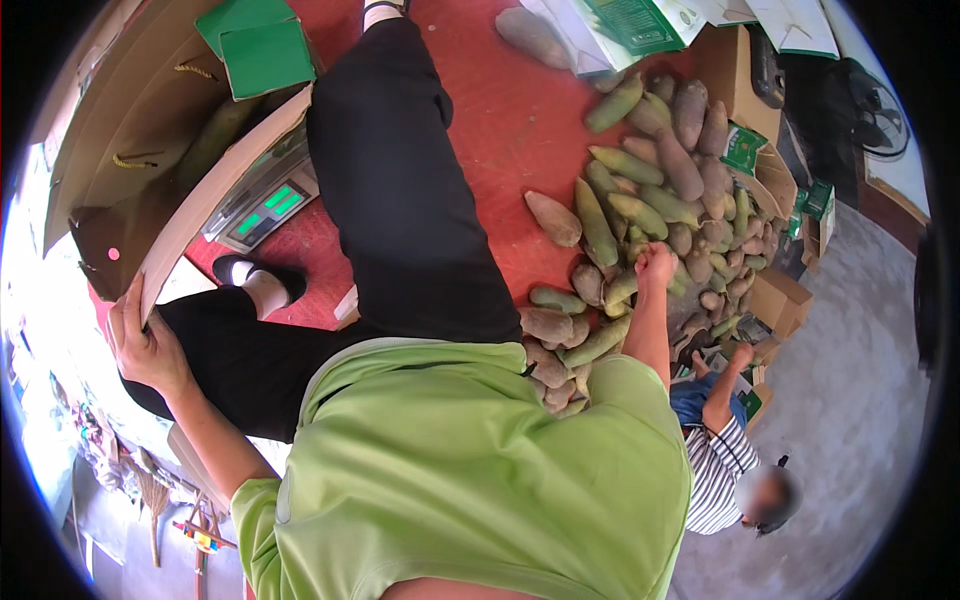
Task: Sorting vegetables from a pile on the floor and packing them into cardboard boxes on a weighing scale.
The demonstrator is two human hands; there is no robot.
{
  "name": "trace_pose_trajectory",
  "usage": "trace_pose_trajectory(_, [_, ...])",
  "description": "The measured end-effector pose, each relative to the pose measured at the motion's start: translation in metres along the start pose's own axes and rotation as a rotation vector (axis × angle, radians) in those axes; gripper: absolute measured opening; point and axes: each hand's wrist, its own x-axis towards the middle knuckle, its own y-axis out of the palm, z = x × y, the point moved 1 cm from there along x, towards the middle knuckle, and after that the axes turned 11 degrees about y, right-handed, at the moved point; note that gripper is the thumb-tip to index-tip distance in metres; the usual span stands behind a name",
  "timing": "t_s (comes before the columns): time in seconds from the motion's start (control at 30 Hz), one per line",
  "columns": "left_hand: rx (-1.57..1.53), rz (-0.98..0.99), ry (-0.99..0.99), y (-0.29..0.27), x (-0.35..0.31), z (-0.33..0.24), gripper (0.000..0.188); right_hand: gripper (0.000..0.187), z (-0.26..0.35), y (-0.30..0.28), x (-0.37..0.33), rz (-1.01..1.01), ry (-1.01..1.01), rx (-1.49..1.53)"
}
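At the left, my left hand (148, 345) is closed round the rim of a big open cardboard box (235, 165). Inside the box lies a long green radish (215, 135), in shadow. Yellow rope handles show on its inner wall, and green flaps stand at its top. My right hand (655, 264) reaches down into a heap of long radishes (645, 208), some green, some caked with brown soil. Its fingers are curled together among them; what they hold, if anything, is hidden.
A scale (268, 212) with a lit green display stands beside the box on the red floor covering (490, 110). White-and-green cartons (640, 30) lie beyond the heap. A person in a striped shirt (715, 470) sits at the right. A black fan (875, 110) stands at the far right.
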Motion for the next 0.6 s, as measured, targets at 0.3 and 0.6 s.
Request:
trace_pose_trajectory(0.3, [-0.001,-0.002,-0.041,0.0,0.0,0.004,0.032,0.019,0.056,-0.008,-0.085,0.14,-0.216,0.446])
trace_pose_trajectory(0.6, [-0.017,-0.032,0.021,-0.01,0.006,0.0,0.032,0.013,0.157,0.103,-0.236,0.645,-0.599,0.332])
